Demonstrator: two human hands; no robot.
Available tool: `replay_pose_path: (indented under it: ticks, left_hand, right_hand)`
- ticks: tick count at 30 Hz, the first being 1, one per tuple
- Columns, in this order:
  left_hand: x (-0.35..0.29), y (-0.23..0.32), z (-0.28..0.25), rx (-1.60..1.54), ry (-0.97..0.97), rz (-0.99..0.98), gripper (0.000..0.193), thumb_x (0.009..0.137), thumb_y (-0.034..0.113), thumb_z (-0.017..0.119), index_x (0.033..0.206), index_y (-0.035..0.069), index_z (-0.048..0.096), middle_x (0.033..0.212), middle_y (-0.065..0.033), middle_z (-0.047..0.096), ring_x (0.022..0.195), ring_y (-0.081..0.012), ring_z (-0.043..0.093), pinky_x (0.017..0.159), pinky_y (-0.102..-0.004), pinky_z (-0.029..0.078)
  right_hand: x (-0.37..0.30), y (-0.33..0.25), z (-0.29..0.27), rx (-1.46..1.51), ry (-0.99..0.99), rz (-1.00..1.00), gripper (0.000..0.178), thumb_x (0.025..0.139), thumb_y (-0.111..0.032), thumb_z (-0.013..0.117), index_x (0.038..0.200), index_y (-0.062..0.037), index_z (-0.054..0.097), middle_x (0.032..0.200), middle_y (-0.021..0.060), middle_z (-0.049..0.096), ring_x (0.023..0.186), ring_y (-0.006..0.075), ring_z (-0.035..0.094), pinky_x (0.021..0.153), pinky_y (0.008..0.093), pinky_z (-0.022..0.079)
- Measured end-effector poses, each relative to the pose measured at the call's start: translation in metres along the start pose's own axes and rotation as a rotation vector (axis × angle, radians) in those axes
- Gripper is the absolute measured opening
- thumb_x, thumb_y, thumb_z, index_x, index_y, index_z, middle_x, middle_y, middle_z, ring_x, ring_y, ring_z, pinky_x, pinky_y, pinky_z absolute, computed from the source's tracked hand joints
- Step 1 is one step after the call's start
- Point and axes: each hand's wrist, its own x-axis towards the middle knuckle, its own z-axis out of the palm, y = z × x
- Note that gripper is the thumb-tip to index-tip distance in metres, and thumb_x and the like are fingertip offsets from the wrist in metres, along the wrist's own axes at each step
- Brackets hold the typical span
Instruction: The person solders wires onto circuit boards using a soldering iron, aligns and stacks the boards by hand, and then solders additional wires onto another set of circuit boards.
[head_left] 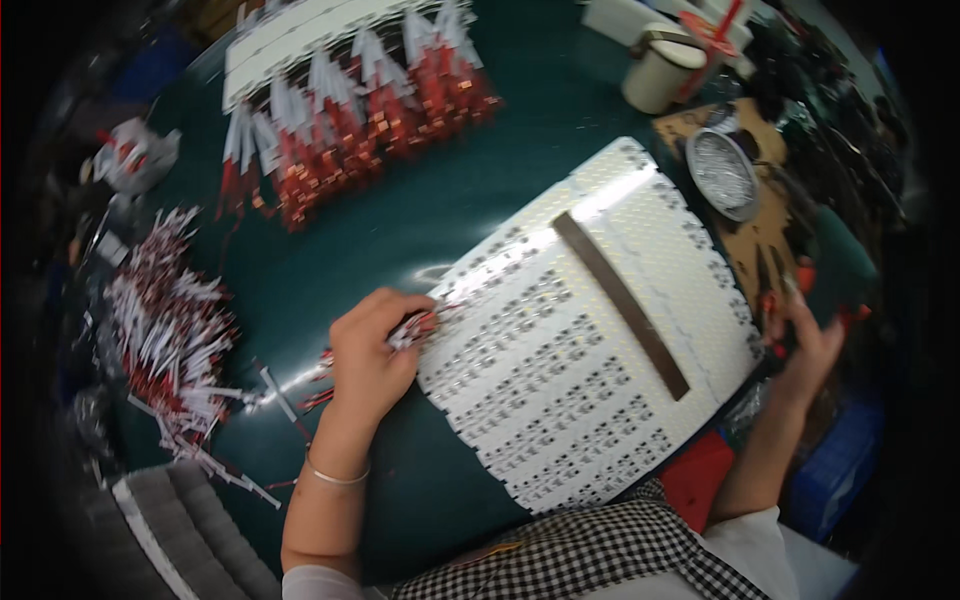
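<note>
My left hand [372, 345] is closed around a small bunch of red and white wires [412, 328], held at the left edge of a white circuit board panel [560, 390]. The panel lies tilted on the table and carries rows of small dark and silvery marks. Across its surface rests a flat dark brown bar [622, 305]. My right hand [808, 350] is past the panel's right edge, close to a red-orange object [770, 308]. Blur hides whether its fingers grip that object.
Loose red and white wires [170, 330] form a pile at left. At the back, bundled wires [340, 130] hang off white panels [300, 50]. A metal bowl [722, 175] sits on brown cardboard [760, 240], near a cream container [660, 75]. Grey foam [190, 530] stands lower left.
</note>
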Motion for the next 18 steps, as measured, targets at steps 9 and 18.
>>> replay_pose_path:
  ticks: [9, 18]
  left_hand:
    - [0.015, 0.018, -0.011, -0.113, 0.007, -0.019, 0.011, 0.088, -0.006, 0.059, 0.098, -0.001, 0.059, 0.085, -0.0099, 0.056, 0.078, -0.0163, 0.055, 0.070, -0.0266, 0.045]
    - [0.006, 0.009, 0.017, -0.035, -0.063, -0.043, 0.052, 0.066, -0.023, 0.057, 0.110, 0.000, 0.070, 0.082, -0.0092, 0.056, 0.074, -0.0207, 0.060, 0.069, -0.0261, 0.050]
  right_hand:
    - [-0.039, -0.062, -0.008, 0.012, -0.433, -0.158, 0.072, 0.085, -0.018, 0.069, 0.137, 0.0142, 0.031, 0.071, 0.0092, 0.056, 0.046, 0.0121, 0.051, 0.042, 0.0245, 0.043]
    - [-0.093, -0.035, 0.055, 0.308, -0.555, 0.376, 0.079, 0.073, -0.009, 0.080, 0.137, 0.0116, 0.039, 0.123, 0.0252, 0.057, 0.058, 0.0157, 0.057, 0.046, 0.0260, 0.047]
